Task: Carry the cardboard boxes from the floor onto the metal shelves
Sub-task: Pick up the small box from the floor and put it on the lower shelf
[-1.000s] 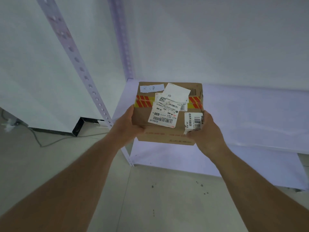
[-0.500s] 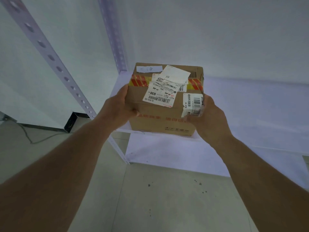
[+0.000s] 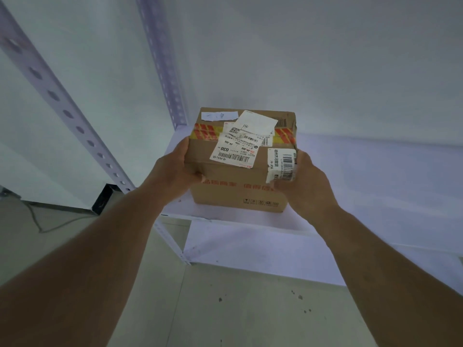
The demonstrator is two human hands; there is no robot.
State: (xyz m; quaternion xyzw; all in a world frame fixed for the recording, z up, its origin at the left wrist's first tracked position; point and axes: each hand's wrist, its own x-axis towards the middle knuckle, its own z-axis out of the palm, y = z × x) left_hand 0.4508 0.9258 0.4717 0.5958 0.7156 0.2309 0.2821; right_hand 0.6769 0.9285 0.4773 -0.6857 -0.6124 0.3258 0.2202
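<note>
Apparently I had the cardboard box (image 3: 240,169) clamped between left hand (image 3: 175,176) and right hand (image 3: 304,186), low over the shelf (image 3: 375,176) corner; releasing early, I judged, risked tipping it off the edge.

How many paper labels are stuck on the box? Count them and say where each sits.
4 on the cardboard box: a handwritten slip at the top's far left, a blank sheet mid-top, a barcode label below it, another wrapping the right edge. Hidden faces may carry more.

- Grey floor (image 3: 250,309): dark specks at lower right.
- White wall (image 3: 300,58) at the back.
- Thin cable (image 3: 45,227) lies on floor at left.
- Black baseboard corner (image 3: 101,199) at wall foot.
</note>
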